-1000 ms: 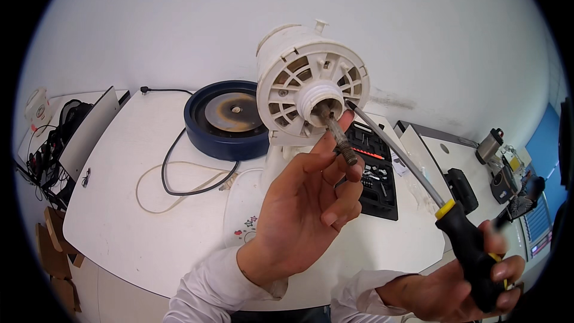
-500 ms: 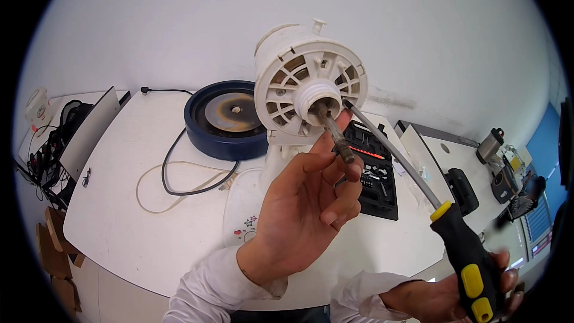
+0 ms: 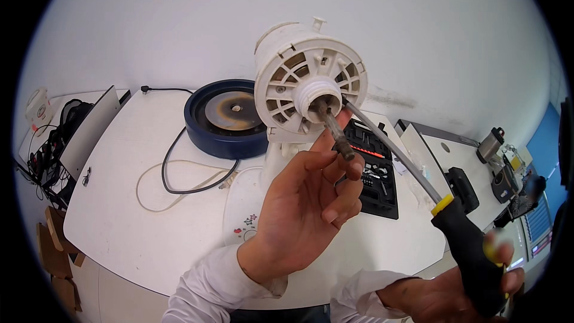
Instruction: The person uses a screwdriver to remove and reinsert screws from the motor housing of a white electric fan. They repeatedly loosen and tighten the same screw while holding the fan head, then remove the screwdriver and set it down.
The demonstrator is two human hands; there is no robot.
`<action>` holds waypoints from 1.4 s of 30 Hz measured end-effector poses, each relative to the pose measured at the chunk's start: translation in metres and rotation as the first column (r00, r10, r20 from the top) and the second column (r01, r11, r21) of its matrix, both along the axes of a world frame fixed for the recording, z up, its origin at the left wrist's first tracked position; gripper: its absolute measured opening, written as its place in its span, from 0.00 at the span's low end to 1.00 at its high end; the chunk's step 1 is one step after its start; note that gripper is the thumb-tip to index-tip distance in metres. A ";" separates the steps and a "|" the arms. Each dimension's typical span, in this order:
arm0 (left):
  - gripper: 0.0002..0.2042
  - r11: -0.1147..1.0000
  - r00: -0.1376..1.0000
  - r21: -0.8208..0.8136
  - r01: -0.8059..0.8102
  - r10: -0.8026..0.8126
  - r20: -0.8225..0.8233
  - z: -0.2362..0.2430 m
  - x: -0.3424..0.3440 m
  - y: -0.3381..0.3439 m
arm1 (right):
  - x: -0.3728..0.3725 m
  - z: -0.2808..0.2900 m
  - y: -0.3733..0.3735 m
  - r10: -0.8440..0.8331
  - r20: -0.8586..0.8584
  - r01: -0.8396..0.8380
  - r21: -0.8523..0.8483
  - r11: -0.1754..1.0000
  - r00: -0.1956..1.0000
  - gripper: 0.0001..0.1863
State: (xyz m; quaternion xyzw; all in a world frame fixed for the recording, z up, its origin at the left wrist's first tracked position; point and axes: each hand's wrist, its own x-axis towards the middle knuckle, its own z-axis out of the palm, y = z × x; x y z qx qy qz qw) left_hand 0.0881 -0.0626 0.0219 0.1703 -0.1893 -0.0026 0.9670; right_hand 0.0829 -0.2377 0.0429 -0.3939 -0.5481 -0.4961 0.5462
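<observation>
A white fan motor housing (image 3: 286,87) with a slotted round front cover stands at the middle, its threaded collar and a worn metal shaft (image 3: 336,133) facing me. My left hand (image 3: 302,215) is closed about the shaft's front end, thumb beside it, with one finger reaching up behind it to the cover. My right hand (image 3: 445,293), at the lower right, grips the black and yellow handle of a screwdriver (image 3: 397,149). Its long blade slants up left, and its tip meets the cover just right of the collar. The screw head at the tip is too small to see.
Behind the motor on the left lies a round dark blue base (image 3: 224,148) with a black cord. An open black tool case (image 3: 382,203) with bits lies to the right, under the screwdriver. The white table (image 3: 119,215) meets a wall at the back; a side table (image 3: 478,173) holds a metal flask.
The screwdriver's handle has turned about its length, so its yellow pads have rolled out of sight. My right fingers have shifted with it. My left hand and the motor hold nearly still.
</observation>
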 end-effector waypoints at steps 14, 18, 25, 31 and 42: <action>0.24 0.995 0.998 -0.081 0.059 -0.058 0.009 -0.003 -0.001 0.003 | 0.008 -0.004 -0.004 -0.219 0.107 0.226 -0.061 0.972 0.970 0.18; 0.23 0.996 0.998 -0.075 0.056 -0.057 -0.006 -0.002 -0.001 0.001 | 0.006 -0.004 -0.007 -0.241 0.109 0.248 -0.052 0.967 0.964 0.17; 0.25 1.000 1.000 -0.008 0.016 -0.016 -0.007 0.002 -0.004 0.001 | 0.010 -0.003 -0.002 -0.224 0.098 0.223 0.014 0.975 0.970 0.17; 0.26 1.000 1.000 -0.008 0.017 -0.017 0.003 0.002 -0.004 0.002 | 0.009 -0.005 -0.003 -0.208 0.088 0.209 0.001 0.978 0.974 0.17; 0.25 1.000 1.000 -0.013 0.027 -0.027 -0.002 0.001 -0.004 0.002 | 0.007 -0.005 -0.003 -0.206 0.071 0.205 0.015 0.979 0.976 0.18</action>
